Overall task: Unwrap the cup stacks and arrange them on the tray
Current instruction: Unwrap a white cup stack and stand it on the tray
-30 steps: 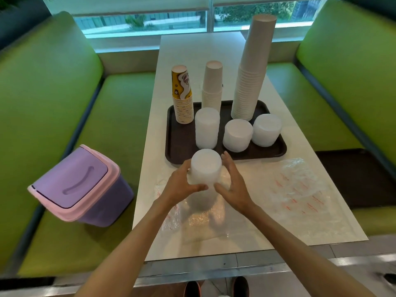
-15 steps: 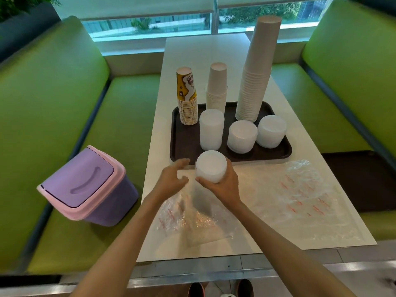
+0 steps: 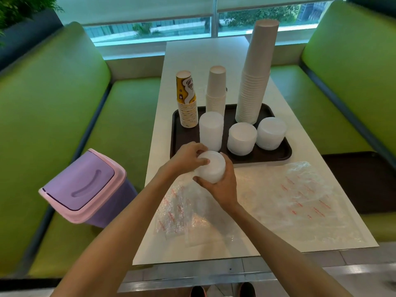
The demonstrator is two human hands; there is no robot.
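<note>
red unreadable print, wrapper point(image 3: 177, 211) near stack point(image 3: 212, 170)

A café or canteen booth: green padded benches point(image 3: 64, 116) flank a white table point(image 3: 192, 61) by a window point(image 3: 150, 28).

Long white tabletop point(image 3: 192, 56), set between two padded green seats: left bench point(image 3: 53, 108) and right bench point(image 3: 353, 71). On the left bench seat, a purple bin point(image 3: 85, 187) with a pink rim and a sloping swing lid, just beside the tabletop edge. On the right bench seat, a dark flat sheet point(image 3: 364, 181), perhaps a tray, hard to tell. Past the far end, a window point(image 3: 150, 28) under a pale blind point(image 3: 128, 7). Leafy plant point(image 3: 19, 9) at top left. Shoes point(image 3: 198, 292) at the bottom edge.
</note>
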